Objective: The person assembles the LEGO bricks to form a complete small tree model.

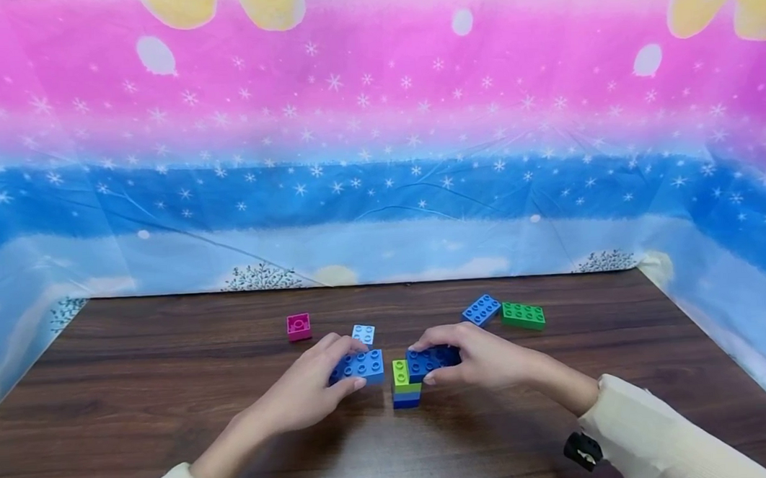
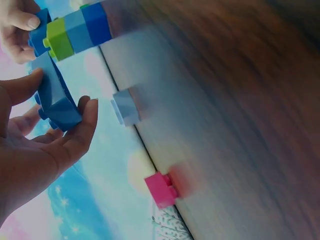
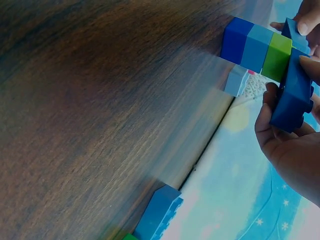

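Observation:
A small stack stands upright on the table, a lime green brick [image 1: 400, 374] over a medium blue and a dark blue one. My right hand [image 1: 486, 355] pinches a long dark blue brick [image 1: 422, 365], which lies over the right part of the lime brick and juts out to the right. Just left of the stack, my left hand [image 1: 306, 391] grips a lighter blue long brick [image 1: 372, 367] between thumb and fingers. In the left wrist view that brick [image 2: 56, 97] hangs above the table, close to the lime brick [image 2: 60, 40].
Behind my left hand lies a light blue square brick [image 1: 363, 333], with a magenta brick [image 1: 299, 327] farther left. At the back right, a blue brick [image 1: 481, 310] and a green brick [image 1: 523, 315] lie side by side. A patterned cloth [image 1: 381, 196] hangs along the table's back edge.

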{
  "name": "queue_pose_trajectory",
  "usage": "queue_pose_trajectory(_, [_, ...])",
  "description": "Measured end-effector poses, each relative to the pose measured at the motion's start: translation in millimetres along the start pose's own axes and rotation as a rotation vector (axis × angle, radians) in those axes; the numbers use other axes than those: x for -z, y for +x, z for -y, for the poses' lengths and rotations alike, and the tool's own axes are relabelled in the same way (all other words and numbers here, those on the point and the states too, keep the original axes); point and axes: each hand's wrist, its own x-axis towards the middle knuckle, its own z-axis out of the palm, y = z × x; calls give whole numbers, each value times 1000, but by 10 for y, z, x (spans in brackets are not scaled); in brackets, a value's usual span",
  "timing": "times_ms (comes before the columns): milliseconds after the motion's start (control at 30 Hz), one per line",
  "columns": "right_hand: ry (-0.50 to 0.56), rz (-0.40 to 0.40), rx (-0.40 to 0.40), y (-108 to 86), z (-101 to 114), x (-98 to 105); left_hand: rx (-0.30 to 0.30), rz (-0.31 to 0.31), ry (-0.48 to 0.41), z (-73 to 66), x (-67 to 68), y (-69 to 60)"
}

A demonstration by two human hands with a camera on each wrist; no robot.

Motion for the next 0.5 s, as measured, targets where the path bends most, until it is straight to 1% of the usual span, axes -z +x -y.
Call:
queue_pose_trajectory(167, [0, -2, 5, 3, -5, 1, -22, -12, -17, -59, -31, 51])
queue_pose_trajectory(300, [8, -1, 19, 6, -7, -1, -41, 4, -30, -106, -53, 77])
queue_pose_trajectory(500, [12, 0, 25, 6, -3, -1, -41, 19, -39, -127, -93, 77])
